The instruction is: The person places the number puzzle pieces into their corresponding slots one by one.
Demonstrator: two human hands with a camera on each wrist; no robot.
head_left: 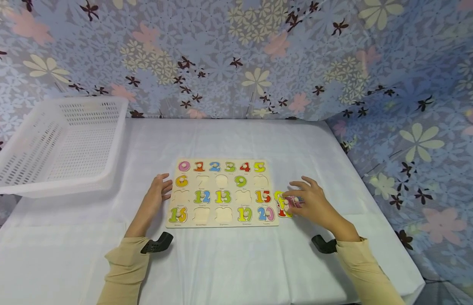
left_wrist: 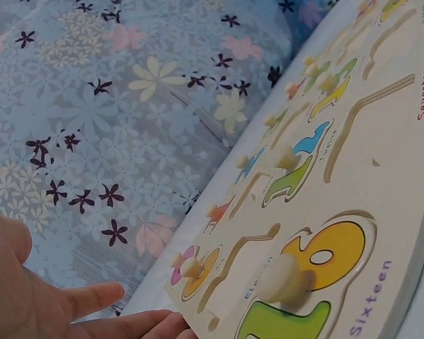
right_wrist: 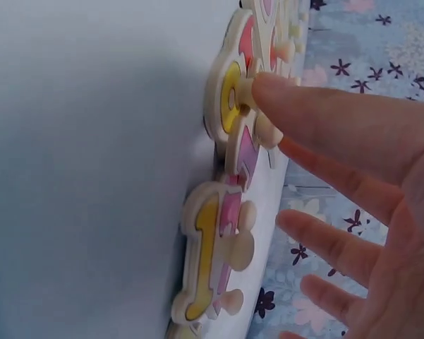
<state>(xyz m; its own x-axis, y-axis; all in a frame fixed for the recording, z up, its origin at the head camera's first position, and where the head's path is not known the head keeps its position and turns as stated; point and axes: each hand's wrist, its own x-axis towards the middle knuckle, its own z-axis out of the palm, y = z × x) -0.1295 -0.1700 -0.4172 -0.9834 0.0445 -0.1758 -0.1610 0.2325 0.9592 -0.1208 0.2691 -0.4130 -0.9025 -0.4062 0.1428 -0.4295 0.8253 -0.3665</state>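
A wooden number puzzle board (head_left: pixel 211 204) lies on the white cloth, with knobbed number pieces in many of its recesses and several recesses bare. At its left edge is my left hand (head_left: pixel 157 190), its fingers extended with the tips right at the board's side. Just past the right edge, loose knobbed number pieces (head_left: pixel 285 214) lie in an overlapping pile. Over that pile is my right hand (head_left: pixel 312 201), fingers spread. In the right wrist view its thumb (right_wrist: pixel 324 116) meets the knob of a piece with a yellow digit (right_wrist: pixel 230 95), while the other fingers stand apart.
A white perforated plastic basket (head_left: pixel 112 169) stands at the back left. Floral fabric (head_left: pixel 221 59) hangs behind the table and along its right side. White cloth (head_left: pixel 236 262) covers the tabletop.
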